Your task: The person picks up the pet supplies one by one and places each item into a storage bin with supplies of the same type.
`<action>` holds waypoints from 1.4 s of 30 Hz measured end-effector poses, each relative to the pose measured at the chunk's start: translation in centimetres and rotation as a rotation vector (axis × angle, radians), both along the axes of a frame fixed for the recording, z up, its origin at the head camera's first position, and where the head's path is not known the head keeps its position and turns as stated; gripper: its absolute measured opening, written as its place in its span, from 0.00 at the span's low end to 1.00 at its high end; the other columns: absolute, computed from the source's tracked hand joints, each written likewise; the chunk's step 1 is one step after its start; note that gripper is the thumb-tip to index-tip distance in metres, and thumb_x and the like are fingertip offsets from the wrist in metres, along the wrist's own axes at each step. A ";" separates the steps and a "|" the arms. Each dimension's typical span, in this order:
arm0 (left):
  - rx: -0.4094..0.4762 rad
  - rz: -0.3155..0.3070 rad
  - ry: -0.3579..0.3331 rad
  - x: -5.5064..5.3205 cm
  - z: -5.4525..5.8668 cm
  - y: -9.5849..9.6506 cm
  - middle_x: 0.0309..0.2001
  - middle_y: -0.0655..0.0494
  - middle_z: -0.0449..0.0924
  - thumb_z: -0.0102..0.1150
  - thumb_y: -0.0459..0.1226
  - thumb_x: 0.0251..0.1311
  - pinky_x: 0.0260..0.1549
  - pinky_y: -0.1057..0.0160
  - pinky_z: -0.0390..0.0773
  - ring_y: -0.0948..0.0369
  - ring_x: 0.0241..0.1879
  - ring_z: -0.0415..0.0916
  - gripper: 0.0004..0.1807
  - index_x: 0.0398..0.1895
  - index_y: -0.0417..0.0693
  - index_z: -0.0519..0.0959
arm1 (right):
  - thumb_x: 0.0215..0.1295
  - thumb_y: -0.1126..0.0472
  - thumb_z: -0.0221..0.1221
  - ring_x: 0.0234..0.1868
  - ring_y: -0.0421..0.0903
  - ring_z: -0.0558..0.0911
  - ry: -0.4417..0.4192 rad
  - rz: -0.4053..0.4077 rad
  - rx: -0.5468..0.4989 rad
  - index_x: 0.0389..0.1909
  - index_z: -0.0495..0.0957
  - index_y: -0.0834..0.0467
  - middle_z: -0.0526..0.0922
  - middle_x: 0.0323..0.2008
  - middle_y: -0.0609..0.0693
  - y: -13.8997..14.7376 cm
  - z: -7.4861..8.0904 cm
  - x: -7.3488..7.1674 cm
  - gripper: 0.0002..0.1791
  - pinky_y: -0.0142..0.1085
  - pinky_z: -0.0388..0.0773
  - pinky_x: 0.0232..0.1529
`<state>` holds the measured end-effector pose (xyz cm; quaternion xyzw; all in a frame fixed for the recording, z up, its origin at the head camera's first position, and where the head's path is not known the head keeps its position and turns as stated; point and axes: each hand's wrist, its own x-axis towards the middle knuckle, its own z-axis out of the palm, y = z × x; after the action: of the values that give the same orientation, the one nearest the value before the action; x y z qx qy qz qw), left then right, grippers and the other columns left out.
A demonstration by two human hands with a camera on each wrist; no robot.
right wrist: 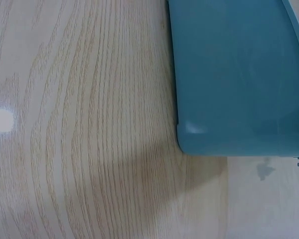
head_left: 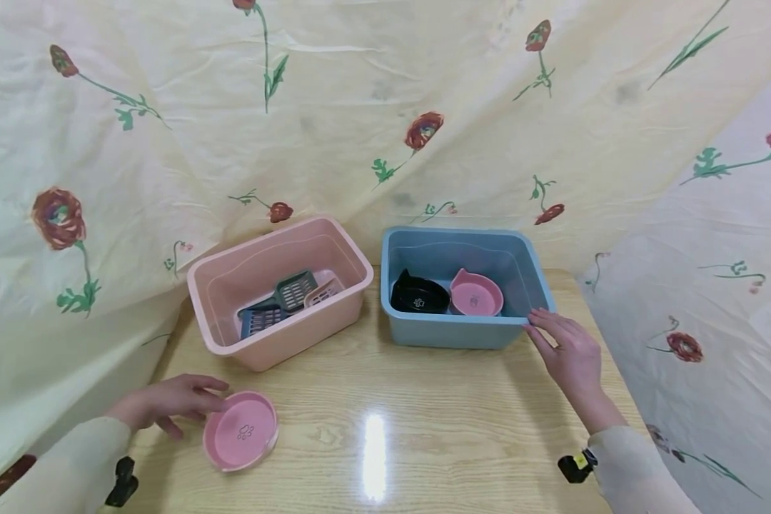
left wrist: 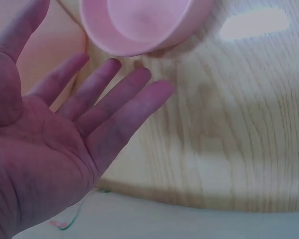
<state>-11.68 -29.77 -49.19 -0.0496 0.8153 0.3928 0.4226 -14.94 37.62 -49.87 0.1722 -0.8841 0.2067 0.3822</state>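
Observation:
On the left, a round pink pet bowl (head_left: pixel 240 432) with a paw print inside sits on the table. Beside its left edge is my left hand (head_left: pixel 183 400), fingers spread; the left wrist view shows its palm bare and the fingertips just short of the bowl (left wrist: pixel 139 30). My right hand (head_left: pixel 572 357) grips the front right corner of a blue bin (head_left: pixel 450 332), fingers over the rim and thumb at the outer wall. Inside that bin are a black bowl (head_left: pixel 417 294) and a pink bowl (head_left: pixel 477 294). Only the bin's outer wall (right wrist: pixel 239 79) shows in the right wrist view, the hand being out of frame.
A pink bin (head_left: pixel 308 332) stands at an angle left of the blue one. It contains a dark green slotted scoop (head_left: pixel 295 289), a blue scoop (head_left: pixel 263 319) and a beige scoop (head_left: pixel 324 291). Floral cloth (head_left: pixel 334 114) hangs behind and beside the wooden table (head_left: pixel 450 428).

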 end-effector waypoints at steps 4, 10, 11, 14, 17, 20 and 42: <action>0.030 0.035 -0.032 0.1 -0.8 0.3 0.60 0.40 0.85 0.67 0.48 0.71 0.36 0.48 0.90 0.44 0.55 0.86 0.38 0.75 0.35 0.68 | 0.78 0.32 0.51 0.44 0.65 0.91 0.002 -0.006 0.009 0.45 0.91 0.62 0.92 0.45 0.59 0.0 0.0 0.0 0.37 0.13 0.57 0.69; 0.042 0.075 -0.033 0.3 -1.5 0.8 0.54 0.45 0.87 0.69 0.41 0.69 0.29 0.54 0.91 0.51 0.47 0.88 0.34 0.73 0.34 0.70 | 0.78 0.38 0.58 0.45 0.65 0.91 -0.004 -0.004 0.015 0.46 0.91 0.62 0.92 0.46 0.60 0.0 0.0 0.0 0.30 0.12 0.56 0.69; 0.044 0.077 -0.034 0.3 -1.6 0.8 0.53 0.46 0.87 0.69 0.41 0.69 0.29 0.55 0.91 0.51 0.46 0.88 0.34 0.73 0.34 0.70 | 0.76 0.41 0.62 0.45 0.65 0.91 -0.006 -0.005 0.012 0.46 0.91 0.62 0.92 0.46 0.60 0.0 -0.1 0.0 0.26 0.12 0.57 0.69; 0.042 0.090 -0.037 0.3 -1.9 0.8 0.49 0.48 0.88 0.69 0.40 0.68 0.28 0.56 0.91 0.52 0.44 0.88 0.33 0.72 0.34 0.71 | 0.67 0.57 0.74 0.45 0.64 0.91 -0.013 -0.013 0.023 0.46 0.91 0.63 0.92 0.46 0.60 0.0 -0.1 0.1 0.14 0.12 0.56 0.68; 0.036 0.108 -0.052 0.3 -2.1 0.7 0.45 0.49 0.89 0.68 0.39 0.69 0.28 0.57 0.91 0.53 0.43 0.88 0.33 0.72 0.34 0.71 | 0.52 0.69 0.79 0.45 0.64 0.91 -0.019 -0.019 0.030 0.47 0.91 0.63 0.92 0.46 0.60 0.0 0.0 0.1 0.19 0.11 0.55 0.68; 0.030 0.132 -0.070 0.3 -2.3 0.8 0.43 0.49 0.89 0.68 0.38 0.68 0.28 0.58 0.91 0.53 0.41 0.88 0.32 0.72 0.34 0.71 | 0.46 0.72 0.80 0.45 0.64 0.91 -0.020 -0.018 0.030 0.47 0.91 0.63 0.92 0.46 0.60 -0.1 0.0 0.0 0.22 0.11 0.55 0.68; 0.051 0.228 -0.038 1.0 -3.7 1.1 0.39 0.47 0.87 0.65 0.29 0.67 0.30 0.55 0.92 0.53 0.36 0.88 0.26 0.66 0.30 0.72 | 0.50 0.71 0.80 0.46 0.64 0.91 -0.044 -0.038 0.012 0.47 0.90 0.64 0.92 0.45 0.60 -0.4 0.4 0.3 0.20 0.10 0.54 0.67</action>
<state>-10.72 -28.72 -52.87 -0.1387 0.7859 0.4581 0.3914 -14.68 37.19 -49.50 0.1532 -0.8966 0.1980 0.3653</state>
